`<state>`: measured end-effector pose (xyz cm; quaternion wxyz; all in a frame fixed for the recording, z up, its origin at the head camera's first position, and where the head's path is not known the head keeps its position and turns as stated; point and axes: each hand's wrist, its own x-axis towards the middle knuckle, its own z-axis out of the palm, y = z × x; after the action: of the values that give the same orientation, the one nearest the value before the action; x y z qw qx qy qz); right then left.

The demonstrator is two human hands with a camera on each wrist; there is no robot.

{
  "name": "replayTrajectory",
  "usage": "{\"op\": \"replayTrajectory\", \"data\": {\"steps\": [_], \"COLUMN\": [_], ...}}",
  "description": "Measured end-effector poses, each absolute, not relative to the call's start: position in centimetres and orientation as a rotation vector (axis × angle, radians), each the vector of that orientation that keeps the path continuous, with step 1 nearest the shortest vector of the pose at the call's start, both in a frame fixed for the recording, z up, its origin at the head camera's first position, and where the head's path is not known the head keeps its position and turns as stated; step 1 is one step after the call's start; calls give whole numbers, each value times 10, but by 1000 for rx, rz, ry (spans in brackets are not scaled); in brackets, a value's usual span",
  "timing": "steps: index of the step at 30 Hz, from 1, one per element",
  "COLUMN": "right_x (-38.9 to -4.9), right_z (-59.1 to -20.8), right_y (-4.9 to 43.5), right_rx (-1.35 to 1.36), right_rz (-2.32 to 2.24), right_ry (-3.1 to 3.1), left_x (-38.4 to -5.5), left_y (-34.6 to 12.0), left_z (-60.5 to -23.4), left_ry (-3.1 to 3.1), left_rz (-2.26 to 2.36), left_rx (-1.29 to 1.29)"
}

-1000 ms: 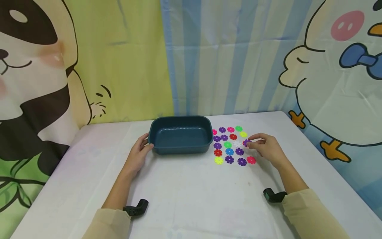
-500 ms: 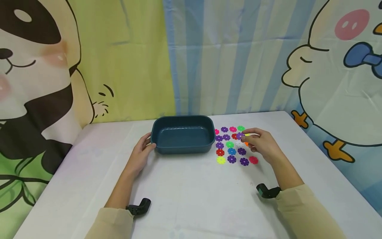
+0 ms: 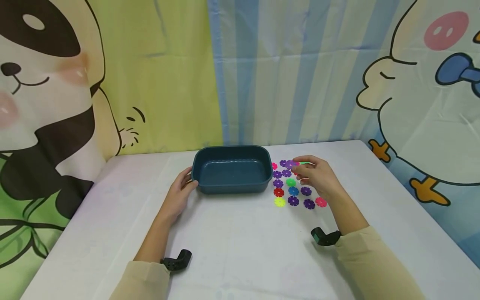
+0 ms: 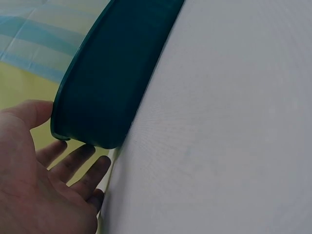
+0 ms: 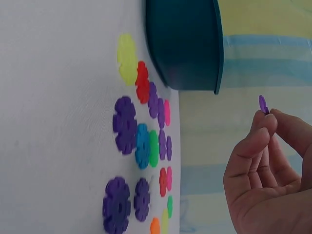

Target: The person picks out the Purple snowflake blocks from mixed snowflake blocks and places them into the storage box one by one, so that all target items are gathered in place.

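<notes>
A dark teal plastic basin (image 3: 232,187) stands on the white table. My left hand (image 3: 177,195) is at its left end; in the left wrist view the thumb (image 4: 39,113) touches the rim corner and the fairly straight fingers touch or nearly touch the end wall. Between thumb and fingertips, my right hand (image 3: 318,175) pinches a purple notched snowflake disc (image 5: 263,104), raised above the table to the right of the basin. Below and around this hand lie rows of flat notched discs, among them a yellow disc (image 3: 279,201), a blue disc (image 3: 293,191) and a pink disc (image 3: 321,202).
The white tabletop (image 3: 240,246) reaches back to a hanging cloth backdrop (image 3: 318,71) with cartoon animals. A black wrist camera (image 3: 177,260) sits on the left wrist, another black wrist camera (image 3: 325,237) on the right.
My right hand has lifted the purple disc from the right side of the rows and carried it leftward and up, toward the basin. The left hand stays at the basin; the view shifted slightly.
</notes>
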<state>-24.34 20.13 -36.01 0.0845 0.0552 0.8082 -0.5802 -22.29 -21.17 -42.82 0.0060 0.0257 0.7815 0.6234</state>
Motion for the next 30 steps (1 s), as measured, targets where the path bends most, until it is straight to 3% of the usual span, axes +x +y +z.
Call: {"op": "replayTrajectory", "data": {"steps": [30], "right_x": [-275], "right_z": [-342], "right_y": [122], "right_rx": [49], "right_rz": [-1940], "right_ry": [2203], "left_x": [-224], "left_y": [-212], "left_z": [-432], "left_ry": [2462], "left_rz": [1950], "left_rx": [70]}}
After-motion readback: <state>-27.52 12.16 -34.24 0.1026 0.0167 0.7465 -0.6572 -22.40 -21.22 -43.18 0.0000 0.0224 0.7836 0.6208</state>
